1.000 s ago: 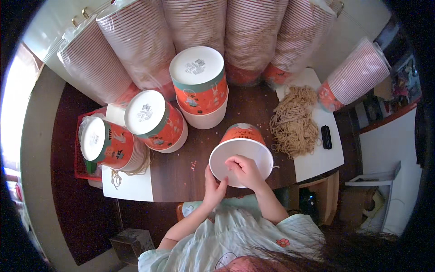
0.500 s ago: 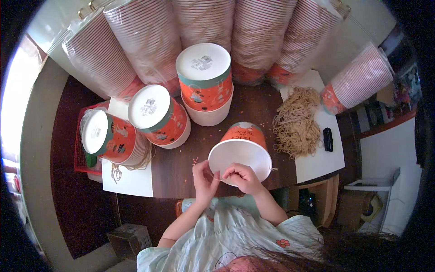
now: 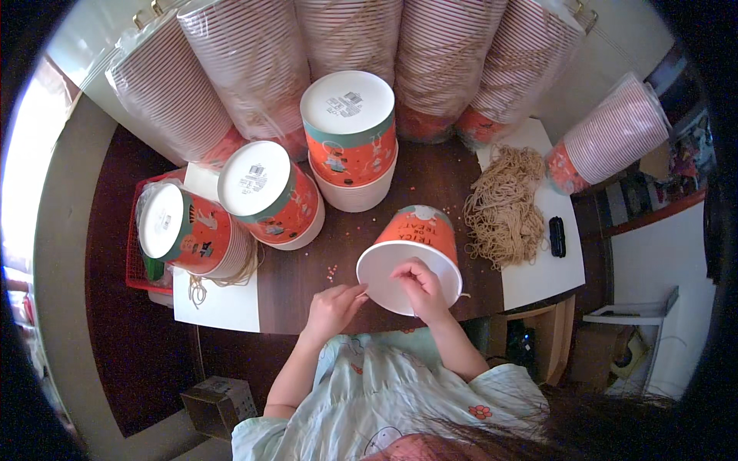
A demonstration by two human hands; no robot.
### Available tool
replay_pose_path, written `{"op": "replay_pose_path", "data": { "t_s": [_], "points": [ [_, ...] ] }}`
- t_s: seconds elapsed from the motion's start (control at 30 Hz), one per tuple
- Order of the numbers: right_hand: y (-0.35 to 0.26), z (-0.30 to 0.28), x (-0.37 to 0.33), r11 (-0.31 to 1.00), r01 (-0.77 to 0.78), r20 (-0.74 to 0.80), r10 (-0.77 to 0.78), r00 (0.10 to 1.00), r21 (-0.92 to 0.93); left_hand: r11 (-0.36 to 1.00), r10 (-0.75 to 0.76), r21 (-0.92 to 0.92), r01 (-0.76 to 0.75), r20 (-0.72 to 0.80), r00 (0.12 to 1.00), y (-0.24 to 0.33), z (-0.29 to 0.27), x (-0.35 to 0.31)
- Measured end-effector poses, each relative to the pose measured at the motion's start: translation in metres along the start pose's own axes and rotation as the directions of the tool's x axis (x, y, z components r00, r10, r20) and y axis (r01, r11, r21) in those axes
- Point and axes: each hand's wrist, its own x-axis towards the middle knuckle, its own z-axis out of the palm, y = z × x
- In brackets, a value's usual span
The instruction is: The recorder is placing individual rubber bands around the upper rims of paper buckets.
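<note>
An orange paper bucket (image 3: 411,232) lies tilted on the table with its white mouth toward me. At the left of its rim, my left hand (image 3: 332,311) pinches a thin tan cord (image 3: 366,293). My right hand (image 3: 421,290) is in front of the bucket's mouth, its fingers curled together; whether they hold the cord cannot be made out. A short bit of cord pokes out at the right side of the rim. To the right lies a loose heap of tan cords (image 3: 505,206).
Upside-down bucket stacks stand at the left (image 3: 201,230), beside it (image 3: 270,196) and at the middle back (image 3: 350,146). Tall plastic-wrapped bucket stacks (image 3: 350,38) line the back; another wrapped stack (image 3: 611,138) leans at right. A small black object (image 3: 556,237) lies near the cords. A red basket (image 3: 137,265) sits far left.
My left hand has moved left and down, away from my right hand. My right hand has risen slightly in front of the bucket's mouth. The bucket has turned a little.
</note>
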Motion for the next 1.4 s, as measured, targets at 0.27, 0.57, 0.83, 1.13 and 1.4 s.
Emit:
{"op": "replay_pose_path", "data": {
  "t_s": [0.27, 0.57, 0.83, 1.13, 1.4],
  "points": [
    [-0.033, 0.025, -0.001, 0.806, 0.473, 0.406, -0.323, 0.855, -0.356, 0.965, 0.135, 0.207, -0.163, 0.143, 0.980, 0.010, -0.016, 0.012],
    [0.009, 0.017, 0.008, 0.799, 0.372, 0.429, -0.160, 0.889, -0.473, 0.979, 0.059, 0.177, -0.104, 0.240, 0.969, 0.003, -0.011, 0.007],
    [0.016, 0.014, 0.011, 0.731, 0.377, 0.264, -0.272, 0.925, -0.569, 0.909, -0.236, -0.281, 0.306, 0.257, 0.937, -0.007, -0.005, -0.006],
    [0.026, 0.014, 0.006, 0.692, 0.397, 0.270, -0.291, 0.918, -0.604, 0.167, -0.458, -0.635, 0.755, 0.628, 0.629, -0.012, 0.010, -0.017],
    [0.031, 0.010, 0.002, 0.849, 0.174, 0.321, -0.006, 0.947, -0.499, 0.240, -0.464, -0.683, 0.689, 0.543, 0.700, -0.014, 0.021, -0.022]
  ]
}}
